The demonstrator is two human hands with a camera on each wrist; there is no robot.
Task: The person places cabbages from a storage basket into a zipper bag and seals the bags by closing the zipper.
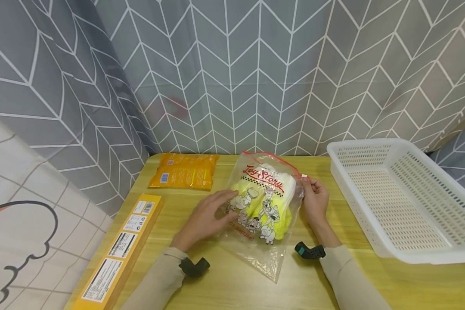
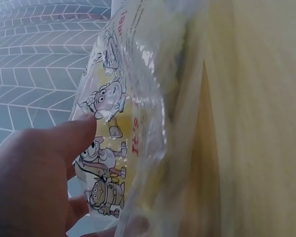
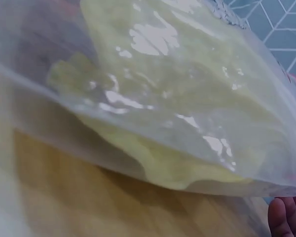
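A clear plastic zip bag [image 1: 270, 258] with a red zip edge and a Toy Story print lies on the table. Inside is a white and yellow-green leafy thing [image 1: 288, 193], like a napa cabbage, also visible through the film in the right wrist view. My left hand [image 1: 207, 215] holds the bag's left side, the digits spread over the printed figures; in the left wrist view part of the hand [image 2: 34, 168] goes behind the film. At the top right corner, my right hand [image 1: 315, 200] pinches the bag beside the white zip slider [image 1: 304, 176].
An orange packet [image 1: 186, 171] lies at the back left. Along the left edge of the wooden table [image 1: 232, 292] runs a long yellow-orange box [image 1: 120, 254] with white labels. A white perforated basket [image 1: 356, 206] stands on the right. Patterned curtains [image 1: 232, 77] hang behind.
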